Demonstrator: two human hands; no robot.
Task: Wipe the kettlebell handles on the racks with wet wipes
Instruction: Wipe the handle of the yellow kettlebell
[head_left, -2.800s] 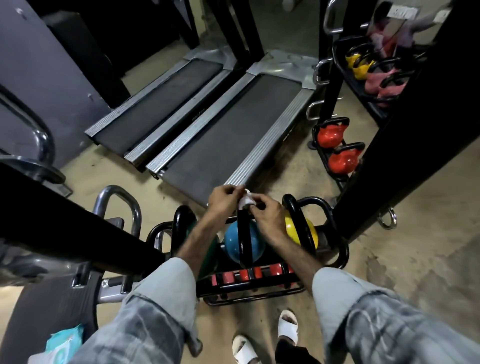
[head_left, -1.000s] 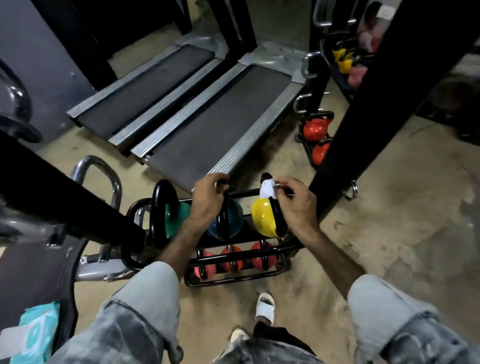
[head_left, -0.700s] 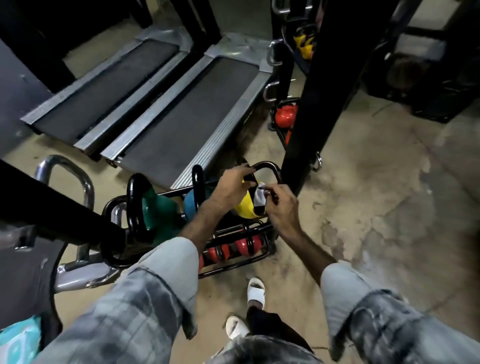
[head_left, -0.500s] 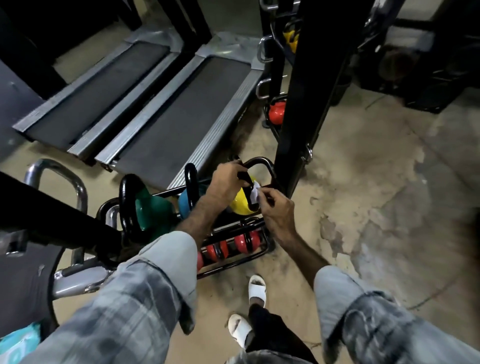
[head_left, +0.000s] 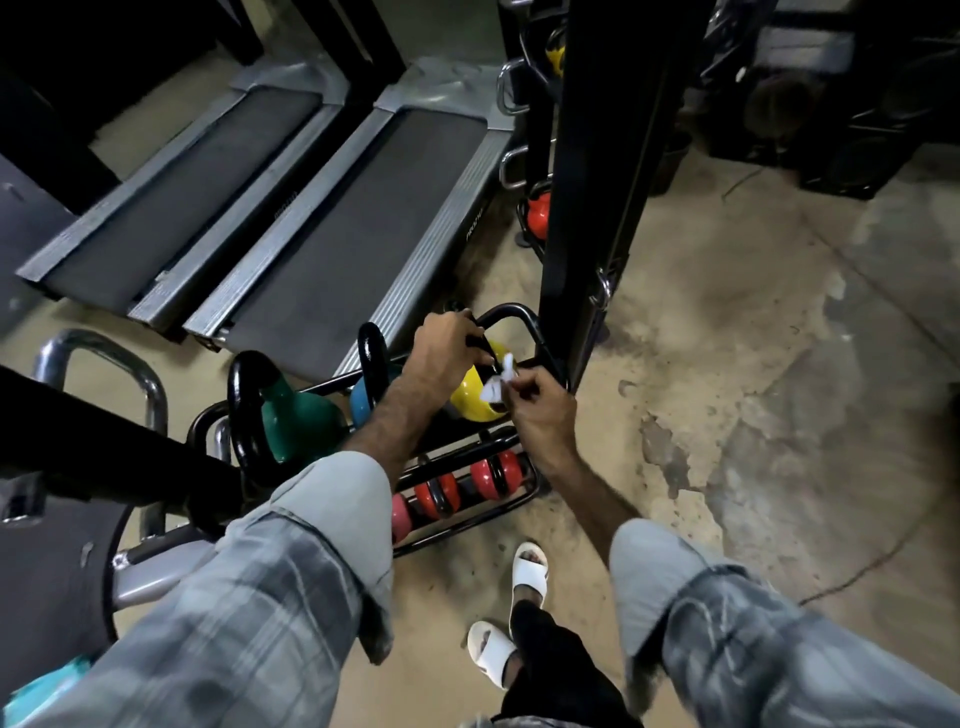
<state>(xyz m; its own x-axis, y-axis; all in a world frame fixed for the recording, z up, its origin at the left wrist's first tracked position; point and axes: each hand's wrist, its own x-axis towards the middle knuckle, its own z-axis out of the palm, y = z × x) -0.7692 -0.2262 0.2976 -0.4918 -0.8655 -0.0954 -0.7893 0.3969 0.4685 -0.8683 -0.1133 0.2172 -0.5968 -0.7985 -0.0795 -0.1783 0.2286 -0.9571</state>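
In the head view, the left hand (head_left: 448, 340) is closed in a grip around the top of the black handle (head_left: 480, 343) of the yellow kettlebell (head_left: 470, 397), which sits at the right end of the upper tier of the low black rack (head_left: 511, 439) on the floor. Just right of that grip, the right hand (head_left: 537, 402) pinches a crumpled white wet wipe (head_left: 500, 382), which is pressed against the handle's near leg, below the left grip. Left of the grip stand the blue kettlebell (head_left: 359, 408) and the green kettlebell (head_left: 298, 423), their handles untouched now. Below the grip, on the lower tier, red kettlebells (head_left: 491, 475) are lined up.

Compared with the earliest picture, the work has been shifted: the wipe was held then at the blue kettlebell's handle, and over the last second both hands have been brought across to the yellow one, the left hand last. The blue handle is therefore judged finished and the yellow one under way.

A second rack (head_left: 537, 218) with a red kettlebell is seen beyond the grip, partly hidden behind a black post (head_left: 597, 182); its handles are judged still to be done. A teal wipe packet (head_left: 36, 693) lies far to the lower left.
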